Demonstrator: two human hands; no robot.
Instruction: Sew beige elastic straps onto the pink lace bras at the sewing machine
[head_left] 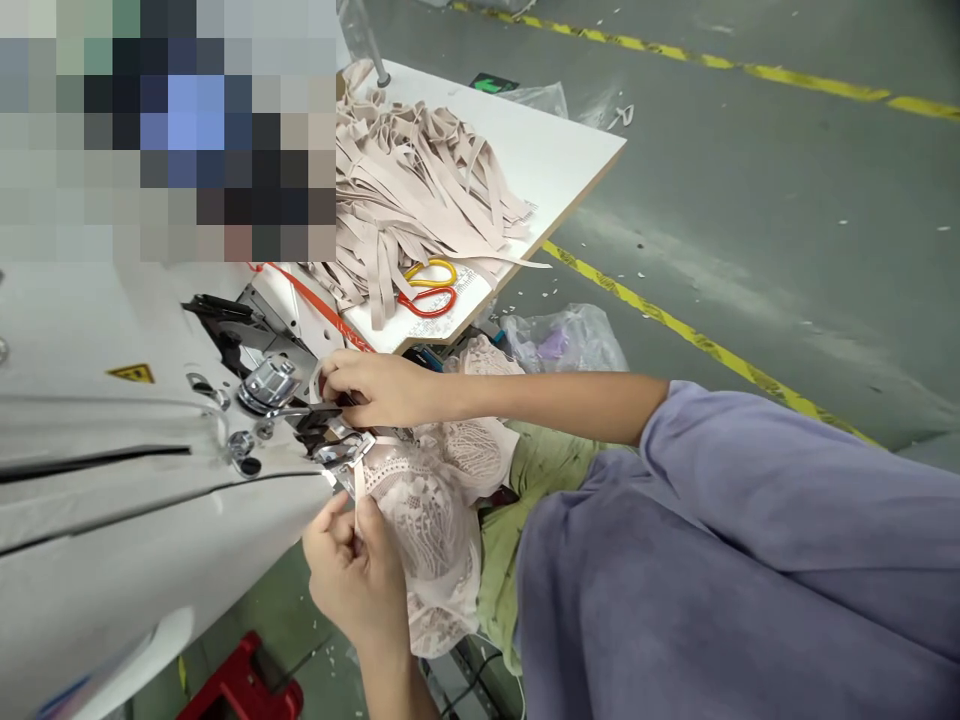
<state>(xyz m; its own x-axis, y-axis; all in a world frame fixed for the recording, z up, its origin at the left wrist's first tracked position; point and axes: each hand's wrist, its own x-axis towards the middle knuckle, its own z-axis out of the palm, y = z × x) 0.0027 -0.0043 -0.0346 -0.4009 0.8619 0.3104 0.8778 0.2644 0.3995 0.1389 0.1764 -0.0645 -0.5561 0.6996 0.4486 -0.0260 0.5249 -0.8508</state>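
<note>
My left hand (356, 565) pinches a narrow pale strip (360, 490) between thumb and fingers, just in front of the sewing machine's presser foot and guide (349, 450). Behind the needle area, my right hand (382, 388) has its fingers curled down close to the metal parts. A pale band shows beside those fingertips, but whatever they grip is mostly hidden. A beige lace bra (427, 520) hangs from the machine toward my lap, its upper edge close to the foot. Another lace cup (476, 455) lies below my right forearm.
The white machine head (97, 420) fills the left side. Beyond my right hand, a white tabletop (555, 140) bears a heap of beige strips (427, 180) and scissors with red and yellow handles (431, 288). Green cloth (540, 460) covers my lap. A plastic bag (577, 335) lies beyond.
</note>
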